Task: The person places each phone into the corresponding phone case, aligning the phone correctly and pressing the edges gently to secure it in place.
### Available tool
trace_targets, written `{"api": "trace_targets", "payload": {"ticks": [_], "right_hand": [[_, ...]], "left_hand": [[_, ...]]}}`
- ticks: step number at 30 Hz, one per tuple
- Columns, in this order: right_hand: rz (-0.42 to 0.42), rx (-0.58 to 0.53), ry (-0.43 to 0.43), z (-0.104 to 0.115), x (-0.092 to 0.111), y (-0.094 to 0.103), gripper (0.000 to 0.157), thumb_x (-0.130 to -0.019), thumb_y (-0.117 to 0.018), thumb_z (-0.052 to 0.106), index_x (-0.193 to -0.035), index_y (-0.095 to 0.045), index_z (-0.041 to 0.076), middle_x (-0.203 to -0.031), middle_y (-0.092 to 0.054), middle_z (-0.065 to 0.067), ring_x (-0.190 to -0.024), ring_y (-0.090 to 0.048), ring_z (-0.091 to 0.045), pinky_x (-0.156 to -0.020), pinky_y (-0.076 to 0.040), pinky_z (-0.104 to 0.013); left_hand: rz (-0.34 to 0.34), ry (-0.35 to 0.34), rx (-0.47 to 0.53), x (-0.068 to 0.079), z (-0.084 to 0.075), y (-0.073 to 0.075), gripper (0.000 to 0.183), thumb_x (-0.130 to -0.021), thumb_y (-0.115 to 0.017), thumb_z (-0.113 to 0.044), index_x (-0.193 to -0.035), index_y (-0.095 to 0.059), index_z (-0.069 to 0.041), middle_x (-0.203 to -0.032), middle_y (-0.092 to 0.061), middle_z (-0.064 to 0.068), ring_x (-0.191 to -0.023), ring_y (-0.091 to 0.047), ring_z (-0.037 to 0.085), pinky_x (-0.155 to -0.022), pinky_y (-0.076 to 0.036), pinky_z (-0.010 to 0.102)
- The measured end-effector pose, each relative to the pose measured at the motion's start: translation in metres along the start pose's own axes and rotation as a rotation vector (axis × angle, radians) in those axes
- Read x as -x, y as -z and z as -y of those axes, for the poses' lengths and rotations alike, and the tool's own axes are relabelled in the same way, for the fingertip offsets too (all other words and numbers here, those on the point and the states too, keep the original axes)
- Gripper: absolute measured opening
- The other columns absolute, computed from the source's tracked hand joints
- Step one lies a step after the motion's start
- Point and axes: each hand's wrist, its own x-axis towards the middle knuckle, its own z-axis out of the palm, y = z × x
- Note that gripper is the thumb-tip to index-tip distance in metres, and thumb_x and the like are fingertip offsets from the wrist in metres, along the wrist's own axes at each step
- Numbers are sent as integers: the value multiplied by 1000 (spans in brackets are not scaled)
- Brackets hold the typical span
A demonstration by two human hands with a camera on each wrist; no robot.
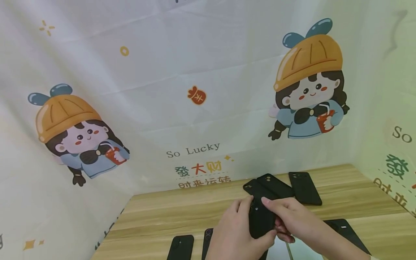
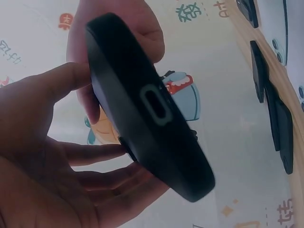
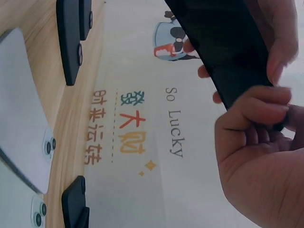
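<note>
Both hands hold a phone in a black case (image 1: 262, 221) above the wooden table, tilted, its camera end up in the head view. My left hand (image 1: 238, 231) grips it along the left side, thumb on one edge and fingers on the other. On the opposite side, my right hand (image 1: 295, 218) pinches it near the camera corner, thumb on the back and fingers beneath. The left wrist view shows the case's bottom edge with an oval port cutout (image 2: 156, 104). A dark, flat front face (image 3: 228, 42) shows in the right wrist view.
Several black phones or cases lie around: overlapping ones (image 1: 276, 185) and a single one (image 1: 304, 188) at the back, one (image 1: 346, 231) at right, one (image 1: 180, 247) at front left. White phones (image 3: 23, 95) lie below the hands. A printed cloth (image 1: 156, 119) hangs behind the table.
</note>
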Motion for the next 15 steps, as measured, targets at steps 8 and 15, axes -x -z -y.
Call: {"api": "trace_targets", "payload": {"ticks": [8,15], "right_hand": [[33,459,8,-33,-19,11,46,-113,-50,44,-86,-66,9,-68,-59,1,-54,-54,-12,-51,-46,-28],[117,1103,-151,-62,-45,11,72,-82,-92,42,-133,-68,-2,-133,-70,-16,-123,-68,-34,-104,-57,-51]], "left_hand": [[37,115,-38,-27,30,-14,86,-83,-85,-51,-149,-56,-5,-136,-65,24,-111,-70,37,-90,-59,59],[117,145,-215,-50,56,-49,55,-80,-87,-45,-110,-72,0,-96,-73,18,-81,-71,34,-67,-59,51]]}}
